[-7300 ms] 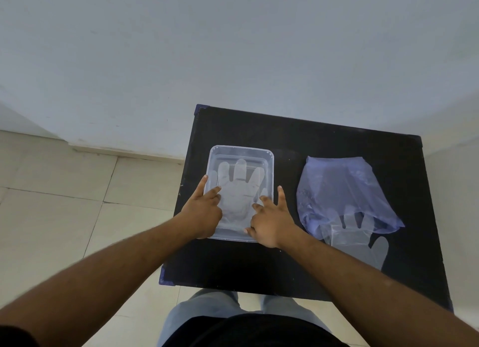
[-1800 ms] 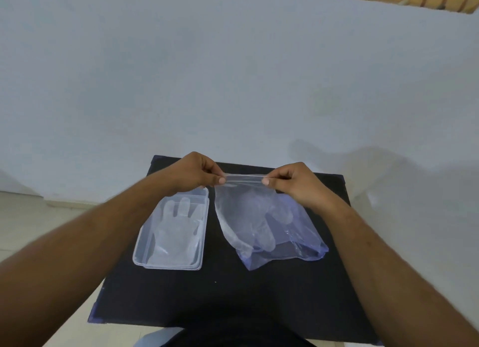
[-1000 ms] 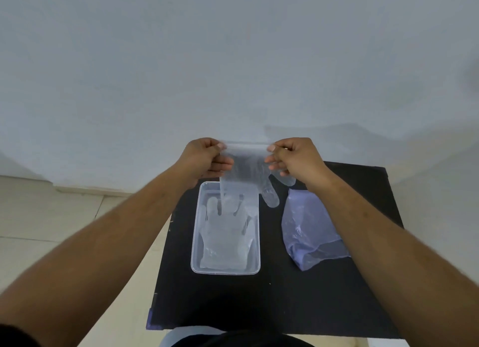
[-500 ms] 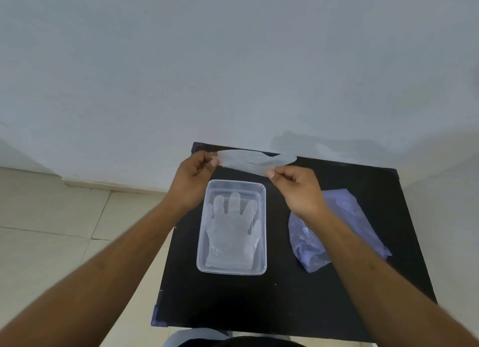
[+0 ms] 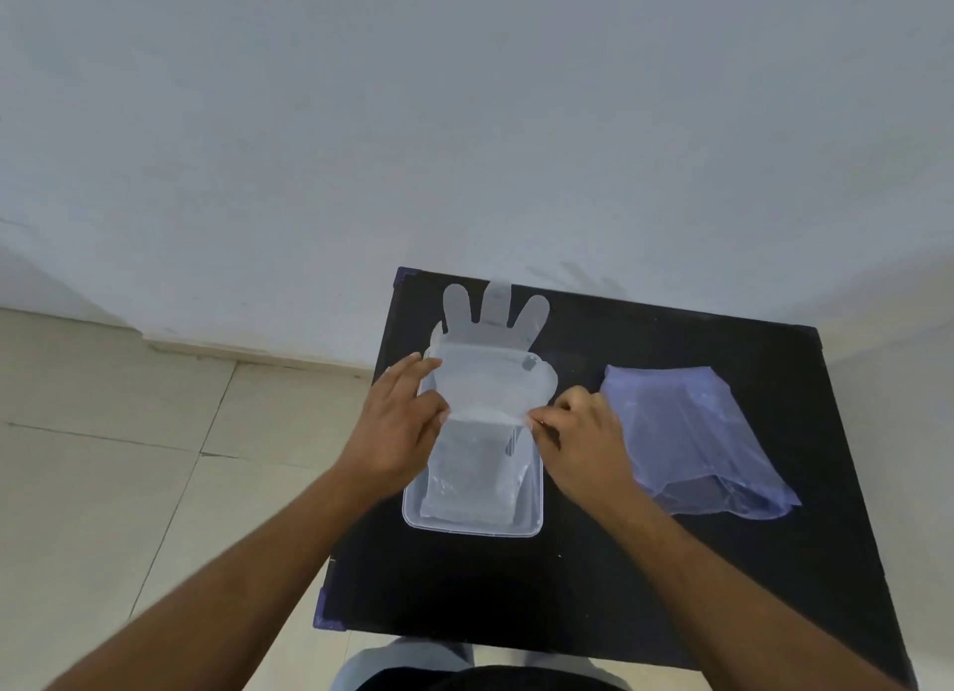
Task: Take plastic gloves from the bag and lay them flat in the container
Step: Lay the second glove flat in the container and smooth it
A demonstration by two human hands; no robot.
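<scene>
Both hands are pinching one clear plastic glove (image 5: 490, 350) by its cuff edge, one at each corner. The left hand (image 5: 400, 432) has its fingers (image 5: 413, 375) closed down on the left corner, and the right hand (image 5: 578, 435) has its fingers (image 5: 547, 422) nipped shut on the right corner, so the cuff is pulled tight between them.

From the fingers the glove runs away from the person. Its palm covers the far half of the clear container (image 5: 472, 522) and its finger shapes stick out past the far rim, over the black counter (image 5: 619, 577) and almost to the back edge. So it's draped over the container, not down flat in it. I can't tell how much of it touches the rim.

Below the pinched cuff, on the near side of the fingers, you can see another glove (image 5: 475, 484) already lying in the container, a bit crinkled, with its cuff toward the near wall.

Just past the right hand's knuckles sits the bluish plastic bag (image 5: 692, 432), slumped flat on the counter, close to the hand but apart from the container. Nothing sits between the two hands other than the glove itself.

Beyond the counter there's a plain pale wall (image 5: 464, 122), and tiled floor (image 5: 129, 458) off the left side of the left hand.
</scene>
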